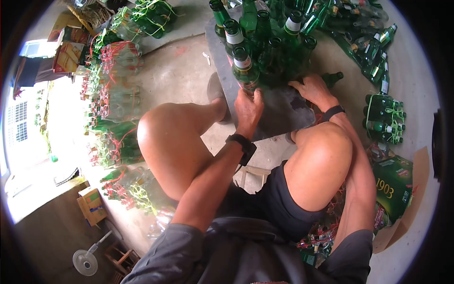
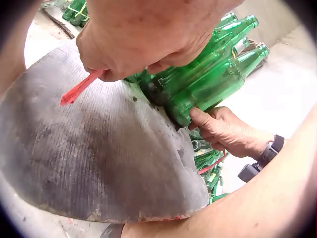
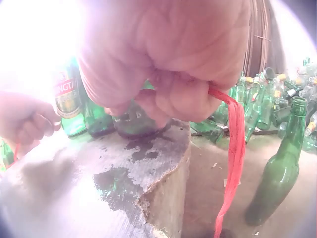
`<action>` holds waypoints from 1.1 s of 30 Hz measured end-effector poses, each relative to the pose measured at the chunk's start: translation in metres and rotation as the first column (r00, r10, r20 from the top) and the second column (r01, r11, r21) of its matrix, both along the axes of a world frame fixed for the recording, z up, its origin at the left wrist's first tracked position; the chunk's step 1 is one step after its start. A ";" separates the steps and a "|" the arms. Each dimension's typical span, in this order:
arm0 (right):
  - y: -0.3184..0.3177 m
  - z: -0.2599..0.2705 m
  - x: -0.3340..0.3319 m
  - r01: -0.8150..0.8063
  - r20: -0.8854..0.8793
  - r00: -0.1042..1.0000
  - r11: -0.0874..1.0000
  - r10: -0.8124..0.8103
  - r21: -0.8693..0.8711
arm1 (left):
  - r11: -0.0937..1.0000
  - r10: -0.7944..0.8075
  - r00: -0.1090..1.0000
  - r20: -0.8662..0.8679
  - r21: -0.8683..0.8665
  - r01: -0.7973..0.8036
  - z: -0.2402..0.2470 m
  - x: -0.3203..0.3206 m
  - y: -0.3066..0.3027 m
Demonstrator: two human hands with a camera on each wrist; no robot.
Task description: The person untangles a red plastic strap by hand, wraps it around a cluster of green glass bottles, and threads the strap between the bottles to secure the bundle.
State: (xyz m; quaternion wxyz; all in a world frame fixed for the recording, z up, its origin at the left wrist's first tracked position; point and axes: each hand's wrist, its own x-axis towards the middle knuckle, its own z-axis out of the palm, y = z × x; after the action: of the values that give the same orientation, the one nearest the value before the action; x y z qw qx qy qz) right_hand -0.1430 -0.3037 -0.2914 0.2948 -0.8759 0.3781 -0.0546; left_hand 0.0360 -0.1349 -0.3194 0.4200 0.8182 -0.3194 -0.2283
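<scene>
Several green bottles [image 1: 272,57] [image 2: 213,82] stand grouped on a grey slab [image 1: 279,118] [image 2: 99,158]. The left hand [image 1: 249,109] [image 2: 153,37] is curled at the near-left bottles, and a short end of red strap [image 2: 81,89] sticks out of its grip. At the right side of the group, the right hand [image 1: 316,92] [image 3: 163,59] has its fingers curled round red strap [image 3: 235,148], which hangs down past the slab's edge. A labelled bottle [image 3: 69,101] stands near the left hand. The strap's path round the bottles is mostly hidden.
A single green bottle [image 3: 277,181] is on the floor right of the slab. Loose bottles [image 1: 373,57] pile up at the back right. Tied bundles [image 1: 385,118] [image 1: 118,80] line both sides. A green carton [image 1: 395,187] lies at right, a fan [image 1: 86,261] at lower left.
</scene>
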 end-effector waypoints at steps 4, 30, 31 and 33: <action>-0.002 -0.005 0.002 0.005 0.008 1.000 1.000 -0.005 -0.007 | 1.000 0.012 1.000 -0.008 -0.015 -0.012 -0.007 0.000 -0.003; -0.005 -0.040 0.006 0.051 0.049 0.998 0.997 -0.049 -0.051 | 0.985 -0.016 0.993 0.117 -0.168 0.036 -0.015 0.003 -0.011; -0.005 -0.040 0.006 0.052 0.048 0.998 0.997 -0.050 -0.050 | 0.990 -0.019 0.993 0.118 -0.139 0.036 -0.016 0.004 -0.011; -0.005 -0.039 0.007 0.050 0.051 0.998 0.998 -0.048 -0.049 | 0.993 -0.022 0.992 0.121 -0.111 0.036 -0.016 0.005 -0.012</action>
State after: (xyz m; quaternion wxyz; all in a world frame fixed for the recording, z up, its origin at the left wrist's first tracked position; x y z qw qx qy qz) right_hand -0.1358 -0.3091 -0.3306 0.2805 -0.8719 0.3904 -0.0932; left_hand 0.0408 -0.1468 -0.3356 0.4424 0.8005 -0.3684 -0.1663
